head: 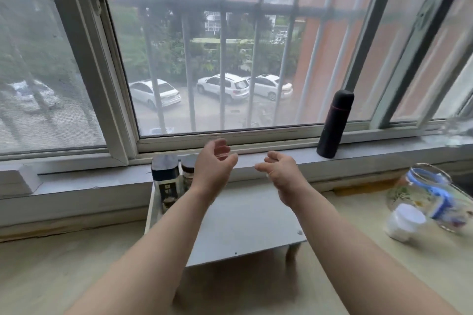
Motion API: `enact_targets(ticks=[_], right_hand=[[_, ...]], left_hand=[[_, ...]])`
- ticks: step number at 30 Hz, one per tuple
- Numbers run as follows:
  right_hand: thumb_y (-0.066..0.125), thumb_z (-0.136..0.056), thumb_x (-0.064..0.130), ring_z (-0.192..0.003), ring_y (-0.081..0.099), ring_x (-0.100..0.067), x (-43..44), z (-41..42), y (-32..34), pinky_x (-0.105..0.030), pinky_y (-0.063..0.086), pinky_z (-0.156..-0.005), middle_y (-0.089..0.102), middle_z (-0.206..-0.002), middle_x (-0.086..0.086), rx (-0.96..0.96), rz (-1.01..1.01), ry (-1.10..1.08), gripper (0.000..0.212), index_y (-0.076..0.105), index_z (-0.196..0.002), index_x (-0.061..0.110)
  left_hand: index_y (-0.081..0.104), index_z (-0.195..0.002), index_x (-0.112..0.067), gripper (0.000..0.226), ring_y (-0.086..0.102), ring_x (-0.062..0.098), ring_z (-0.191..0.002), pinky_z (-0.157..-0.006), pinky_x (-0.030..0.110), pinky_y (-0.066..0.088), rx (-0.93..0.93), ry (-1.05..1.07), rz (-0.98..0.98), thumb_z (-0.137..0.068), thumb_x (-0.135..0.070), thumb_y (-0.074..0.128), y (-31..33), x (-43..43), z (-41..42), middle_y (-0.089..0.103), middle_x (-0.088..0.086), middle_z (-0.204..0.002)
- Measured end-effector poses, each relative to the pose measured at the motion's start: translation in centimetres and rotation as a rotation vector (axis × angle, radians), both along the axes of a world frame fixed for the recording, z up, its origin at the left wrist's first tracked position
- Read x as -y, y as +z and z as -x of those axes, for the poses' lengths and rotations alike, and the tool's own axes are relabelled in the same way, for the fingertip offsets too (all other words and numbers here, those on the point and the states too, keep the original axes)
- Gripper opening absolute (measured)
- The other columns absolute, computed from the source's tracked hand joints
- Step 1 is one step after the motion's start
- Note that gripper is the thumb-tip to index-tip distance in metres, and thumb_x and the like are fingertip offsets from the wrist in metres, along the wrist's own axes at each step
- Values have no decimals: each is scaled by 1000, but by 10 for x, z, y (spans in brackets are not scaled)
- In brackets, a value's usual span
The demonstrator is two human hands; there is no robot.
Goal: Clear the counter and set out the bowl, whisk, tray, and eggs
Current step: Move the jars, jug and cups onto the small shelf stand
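Windowsill (371, 155) behind, the left hand (213, 166) overlaps a dark-lidded jar (187, 174) (label unreadable).

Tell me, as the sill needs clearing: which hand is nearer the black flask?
Right. The right hand hovers left of the black flask; the left hand is farther left, beside the jars.

The counter (64, 263) is pale, smooth and matt, with a faint wood-like grain. The low stand (250, 225) on it is a flat grey board with a dull finish. The flask (335, 124) has a matt black coat. The jar (419, 194) is clear glossy glass with a blue plastic clasp (440, 202); the small tub (407, 221) beside it looks like white plastic. The window frame (84, 59) is smooth and painted white, the sill (102, 179) grey and matt, and the bars (222, 59) look like metal.
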State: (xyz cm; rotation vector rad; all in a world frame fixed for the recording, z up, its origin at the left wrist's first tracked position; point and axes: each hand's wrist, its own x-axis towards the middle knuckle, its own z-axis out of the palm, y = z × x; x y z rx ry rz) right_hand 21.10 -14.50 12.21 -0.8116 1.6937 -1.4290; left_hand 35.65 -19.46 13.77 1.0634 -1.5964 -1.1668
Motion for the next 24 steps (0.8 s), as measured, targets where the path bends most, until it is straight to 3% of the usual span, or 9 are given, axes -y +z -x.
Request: enact_targets(ticks=[2, 9, 13, 20, 24], right_hand=[[67, -84, 6, -119, 50, -20, -36, 34, -1, -30, 37, -93, 45, -142, -11, 14, 23, -89, 66, 36, -143, 6], [66, -85, 5, -127, 48, -24, -113, 98, -1, -33, 38, -105, 48, -141, -11, 8, 22, -247, 64, 38, -142, 6], [65, -85, 0, -128, 48, -25, -163, 146, -3, -31, 38, -102, 47, -142, -15, 20, 29, -327, 64, 37, -142, 1], [63, -85, -1, -127, 49, -24, -262, 241, -7, -30, 39, -102, 50, -140, -12, -8, -30, -423, 59, 41, -140, 2], [63, -84, -4, -126, 50, -24, -311, 296, -19, -26, 39, -95, 51, -139, -16, -19, -49, -467, 61, 41, -140, 0]], left_hand=[[56, -122, -12, 37, 62, 12, -97, -80, 18, 47, 0, -94, -25, -86, -13, 64, -1, -26, 39, 66, 2, -110], [61, -118, -11, 32, 65, 15, -96, -89, 30, 52, 9, -249, -46, -87, -11, 63, -11, -83, 119, 69, 3, -105], [63, -117, -11, 32, 66, 17, -98, -92, 35, 53, 25, -341, -47, -85, -14, 65, -19, -126, 176, 70, 3, -105], [63, -114, -13, 29, 66, 17, -93, -81, 31, 52, 62, -432, -115, -85, -12, 64, -35, -212, 279, 71, 3, -102], [62, -119, -10, 35, 65, 18, -91, -79, 28, 51, 70, -439, -160, -84, -13, 64, -49, -251, 333, 70, 5, -104]])
